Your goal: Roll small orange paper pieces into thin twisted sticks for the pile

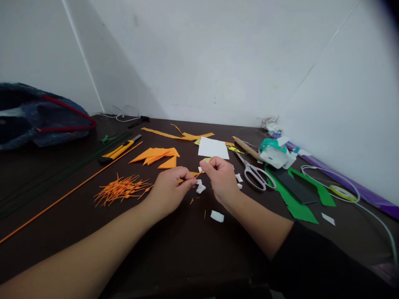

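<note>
Between my two hands runs a thin twisted strip of orange paper [198, 175]. My left hand [172, 187] pinches its lower end with thumb and fingers. The upper end is pinched by my right hand [222, 178]. Left of my left hand lies a pile of small twisted orange paper pieces [120, 190]. Cut orange paper triangles [156, 155] rest just behind it. White paper scraps [201, 187] lie under and between my hands, and a white paper square [213, 148] is beyond them. Scissors [255, 174] lie to the right of my right hand.
At left are a yellow utility knife [120, 150], a long orange stick [75, 189], dark green wires and a dark bag [52, 118]. On the right lie green paper [293, 203], a black phone-like slab [293, 185], a tissue pack [276, 153], tape [343, 193] and a white cable.
</note>
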`<state>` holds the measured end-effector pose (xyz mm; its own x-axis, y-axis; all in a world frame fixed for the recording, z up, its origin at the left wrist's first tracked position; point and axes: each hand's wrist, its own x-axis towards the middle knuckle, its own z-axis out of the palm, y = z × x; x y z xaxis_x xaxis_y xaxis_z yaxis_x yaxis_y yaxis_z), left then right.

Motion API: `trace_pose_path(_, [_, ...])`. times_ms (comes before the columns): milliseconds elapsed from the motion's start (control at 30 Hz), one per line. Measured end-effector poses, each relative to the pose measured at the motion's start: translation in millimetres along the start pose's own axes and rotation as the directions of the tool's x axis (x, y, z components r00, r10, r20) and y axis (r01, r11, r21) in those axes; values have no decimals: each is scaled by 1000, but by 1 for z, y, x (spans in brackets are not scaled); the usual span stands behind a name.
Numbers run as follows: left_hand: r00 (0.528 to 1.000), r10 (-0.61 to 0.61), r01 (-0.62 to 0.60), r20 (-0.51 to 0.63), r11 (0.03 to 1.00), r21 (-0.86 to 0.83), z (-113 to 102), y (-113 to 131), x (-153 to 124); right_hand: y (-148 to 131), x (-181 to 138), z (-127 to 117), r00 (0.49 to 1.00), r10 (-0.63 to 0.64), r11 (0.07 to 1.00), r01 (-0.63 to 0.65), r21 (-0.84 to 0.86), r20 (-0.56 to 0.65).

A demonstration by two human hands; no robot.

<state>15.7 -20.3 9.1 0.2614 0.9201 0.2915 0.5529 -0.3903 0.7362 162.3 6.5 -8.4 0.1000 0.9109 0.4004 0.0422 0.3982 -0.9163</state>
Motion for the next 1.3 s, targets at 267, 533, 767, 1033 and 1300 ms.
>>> trace_pose_path(267, [970,163,-114,-178,959,258,-3,-2,-2,5,5,-3,998,21,998,-17,68,-57])
trace_pose_path(533, [962,-141,260,232,729,-634,2,-6,4,-2,2,-2,999,20,995,-23,95,40])
trace_pose_path(767, [956,-143,283,255,666,-690,6,-6,2,-1,2,-2,998,28,995,-33,94,50])
trace_pose_path(1033, [991,-103,124,81,942,-313,2,-2,0,0,1,0,997,72,989,-76,125,42])
trace_pose_path(1300, [990,141,-142,19,984,107,0,1,1,-1,0,3,993,93,986,-102,129,68])
